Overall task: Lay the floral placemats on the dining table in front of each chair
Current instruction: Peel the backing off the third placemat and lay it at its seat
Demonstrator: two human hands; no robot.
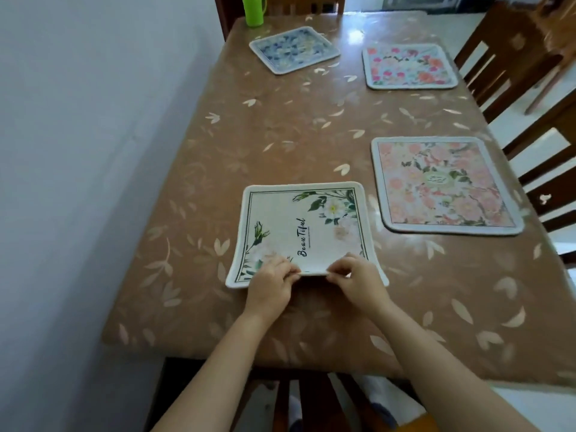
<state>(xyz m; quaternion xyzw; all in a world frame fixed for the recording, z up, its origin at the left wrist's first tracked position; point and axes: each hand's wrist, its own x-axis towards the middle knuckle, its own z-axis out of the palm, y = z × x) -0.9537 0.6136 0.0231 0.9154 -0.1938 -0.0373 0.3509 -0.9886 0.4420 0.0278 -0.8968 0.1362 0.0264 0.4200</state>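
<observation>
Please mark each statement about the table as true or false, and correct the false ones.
1. Four placemats lie on the table. True.
2. Both hands hold the near edge of the white placemat. True: left hand, right hand.
3. The green bottle stands on the blue placemat. False: it stands beyond it, at the far table edge.
4. The pink placemat overlaps the white one. False: bare tablecloth shows between them.
5. The white placemat bears the word "Beautiful". True.
</observation>
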